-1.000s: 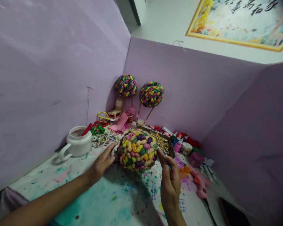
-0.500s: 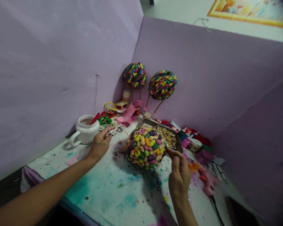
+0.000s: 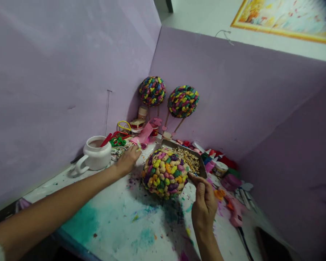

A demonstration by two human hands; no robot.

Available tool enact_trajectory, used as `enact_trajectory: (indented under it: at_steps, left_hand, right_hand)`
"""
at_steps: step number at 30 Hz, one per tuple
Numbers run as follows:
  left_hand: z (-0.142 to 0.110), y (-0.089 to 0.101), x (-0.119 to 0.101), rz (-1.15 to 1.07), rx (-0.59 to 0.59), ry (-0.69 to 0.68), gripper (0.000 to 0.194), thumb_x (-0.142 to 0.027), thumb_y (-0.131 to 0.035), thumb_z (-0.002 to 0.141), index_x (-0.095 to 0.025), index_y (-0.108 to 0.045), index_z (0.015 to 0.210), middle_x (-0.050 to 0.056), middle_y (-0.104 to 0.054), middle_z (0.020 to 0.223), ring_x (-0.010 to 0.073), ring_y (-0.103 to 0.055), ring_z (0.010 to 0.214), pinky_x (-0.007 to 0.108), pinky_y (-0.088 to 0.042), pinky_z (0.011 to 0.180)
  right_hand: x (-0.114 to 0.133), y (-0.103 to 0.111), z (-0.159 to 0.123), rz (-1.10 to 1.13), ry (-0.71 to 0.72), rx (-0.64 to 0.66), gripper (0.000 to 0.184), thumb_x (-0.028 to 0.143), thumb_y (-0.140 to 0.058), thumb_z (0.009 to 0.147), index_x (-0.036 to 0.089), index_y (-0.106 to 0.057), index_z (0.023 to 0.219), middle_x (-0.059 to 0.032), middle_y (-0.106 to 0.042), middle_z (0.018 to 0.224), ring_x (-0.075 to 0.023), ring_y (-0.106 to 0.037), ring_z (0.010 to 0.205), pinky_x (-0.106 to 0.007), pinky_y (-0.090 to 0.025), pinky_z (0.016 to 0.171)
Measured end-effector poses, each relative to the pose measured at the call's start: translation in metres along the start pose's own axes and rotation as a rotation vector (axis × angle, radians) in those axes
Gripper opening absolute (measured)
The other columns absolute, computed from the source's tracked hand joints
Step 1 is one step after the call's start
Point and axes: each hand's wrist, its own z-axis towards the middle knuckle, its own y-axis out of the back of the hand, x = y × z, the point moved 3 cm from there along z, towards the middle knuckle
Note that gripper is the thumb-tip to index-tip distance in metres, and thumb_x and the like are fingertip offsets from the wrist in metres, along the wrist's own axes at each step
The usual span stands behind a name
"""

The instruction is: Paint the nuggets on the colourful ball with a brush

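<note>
At four o'clock from the multicoloured ball [image 3: 165, 174], the right hand [image 3: 204, 203] grips a thin stick [image 3: 192, 170]; at ten, the left hand [image 3: 128, 160] pinches a pale scrap [image 3: 138, 145].

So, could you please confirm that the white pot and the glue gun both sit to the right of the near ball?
Not quite: the head view shows the white pot left of the near ball; the glue gun is on its right.
</note>
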Motion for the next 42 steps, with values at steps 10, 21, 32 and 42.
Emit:
enact_trajectory:
  at_steps: [10, 21, 32, 42]
  left_hand:
    - [0.008, 0.029, -0.018, -0.292, -0.225, 0.202, 0.046, -0.027, -0.053, 0.071, -0.018, -0.071, 0.113, 0.008, -0.060, 0.132, 0.0283, -0.045, 0.133, 0.040, -0.025, 0.118]
    - [-0.025, 0.000, -0.038, -0.785, -0.028, 0.384, 0.050, -0.047, -0.066, 0.064, -0.016, -0.077, 0.101, 0.012, -0.071, 0.120, 0.0362, -0.058, 0.122, 0.052, -0.039, 0.109]
    - [-0.026, 0.001, -0.029, -0.887, -0.081, 0.313, 0.064, -0.056, -0.072, 0.067, -0.016, -0.071, 0.117, 0.011, -0.059, 0.139, 0.0321, -0.044, 0.138, 0.047, -0.027, 0.119]
    - [-0.026, -0.004, -0.040, -1.050, 0.057, 0.491, 0.048, -0.056, -0.065, 0.069, -0.019, -0.076, 0.098, 0.008, -0.071, 0.121, 0.0328, -0.057, 0.126, 0.047, -0.044, 0.108]
  right_hand:
    - [0.002, 0.000, 0.002, 0.023, 0.001, 0.021, 0.036, 0.050, -0.048, 0.094, 0.019, -0.067, 0.098, -0.0113, -0.072, 0.106, -0.0259, -0.067, 0.103, -0.045, -0.049, 0.094]
    - [0.001, -0.005, -0.002, 0.163, -0.098, -0.065, 0.037, 0.053, -0.051, 0.091, 0.019, -0.063, 0.099, -0.0121, -0.073, 0.109, -0.0260, -0.070, 0.102, -0.046, -0.053, 0.093]
    - [-0.004, -0.016, -0.009, 0.228, -0.124, 0.070, 0.037, 0.054, -0.052, 0.091, 0.021, -0.062, 0.103, -0.0117, -0.071, 0.120, -0.0269, -0.066, 0.114, -0.047, -0.048, 0.103]
    - [0.014, -0.016, -0.012, 0.274, -0.059, 0.131, 0.033, 0.049, -0.048, 0.096, 0.023, -0.061, 0.113, -0.0098, -0.066, 0.125, -0.0256, -0.060, 0.122, -0.047, -0.044, 0.106]
